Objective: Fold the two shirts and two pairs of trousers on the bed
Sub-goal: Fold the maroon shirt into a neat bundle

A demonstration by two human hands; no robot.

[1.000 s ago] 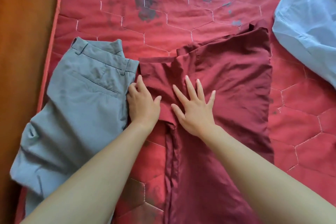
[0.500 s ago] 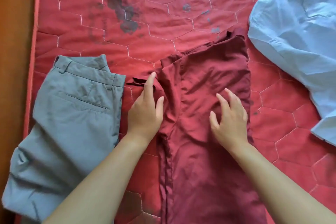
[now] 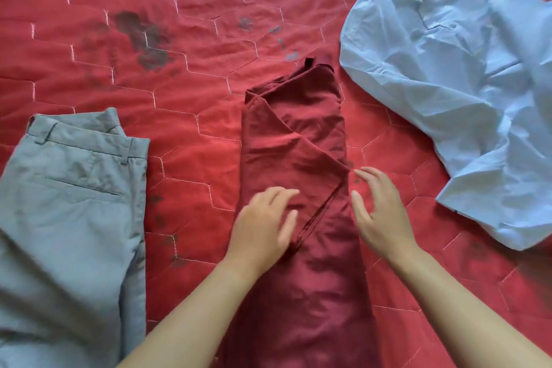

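Maroon trousers, a moment ago spread wide, are now lying as a narrow strip between grey trousers and blue shirt, and I am hovering my left hand and right hand over them, fingers loosely spread, holding nothing, readying the crosswise fold.

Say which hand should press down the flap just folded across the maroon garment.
Left, probably: the left hand is already over the maroon garment beside the flap's seam, while the right hand sits at its right edge, fingers spread.
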